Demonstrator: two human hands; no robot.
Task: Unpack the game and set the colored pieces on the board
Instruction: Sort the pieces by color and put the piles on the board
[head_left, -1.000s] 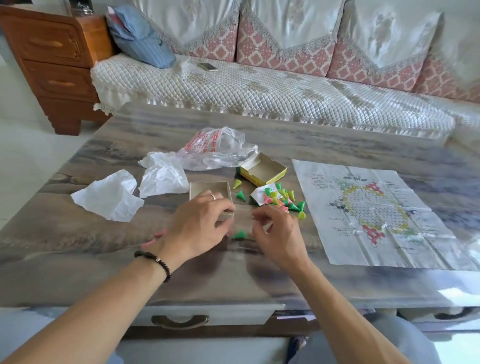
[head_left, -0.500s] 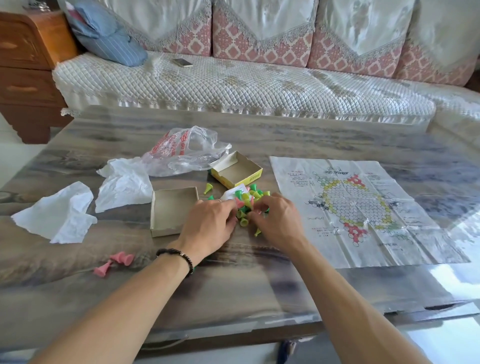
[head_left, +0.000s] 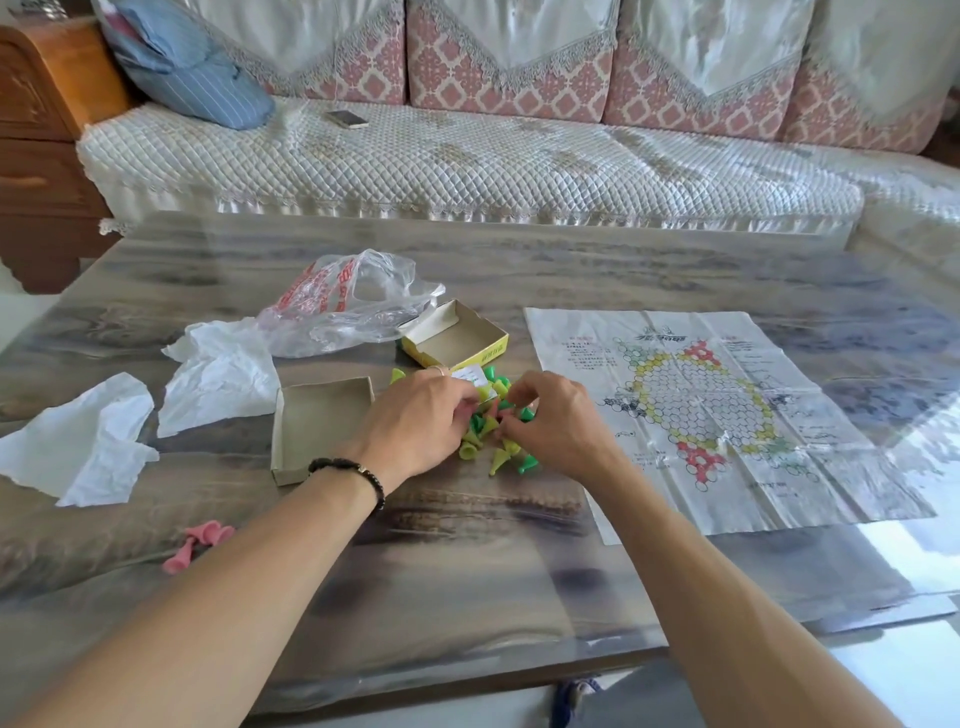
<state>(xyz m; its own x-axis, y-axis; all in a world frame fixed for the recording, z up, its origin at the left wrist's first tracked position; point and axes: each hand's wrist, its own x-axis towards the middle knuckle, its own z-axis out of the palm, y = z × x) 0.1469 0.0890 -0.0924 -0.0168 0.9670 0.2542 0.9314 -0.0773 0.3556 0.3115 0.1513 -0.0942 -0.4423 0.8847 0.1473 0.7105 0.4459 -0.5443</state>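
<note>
A pile of small green and yellow cone pieces (head_left: 491, 441) lies on the table between a grey box tray (head_left: 322, 415) and the paper board (head_left: 701, 405). My left hand (head_left: 415, 426) and my right hand (head_left: 558, 423) meet over the pile. Their curled fingertips pinch pieces in it and hide part of the pile. The board lies flat to the right, printed with a hexagon grid and red and yellow zones, with no pieces on it. A few pink pieces (head_left: 200, 540) lie apart at the near left.
An open yellow box (head_left: 460, 340) sits behind the pile, next to a crumpled plastic bag (head_left: 348, 306). Two crumpled white papers (head_left: 223, 376) (head_left: 78, 447) lie at the left. A sofa with a phone (head_left: 347, 118) on it runs behind the table.
Both hands moved from the near side of the grey tray into the pile of pieces. The view shifted left and closer.
</note>
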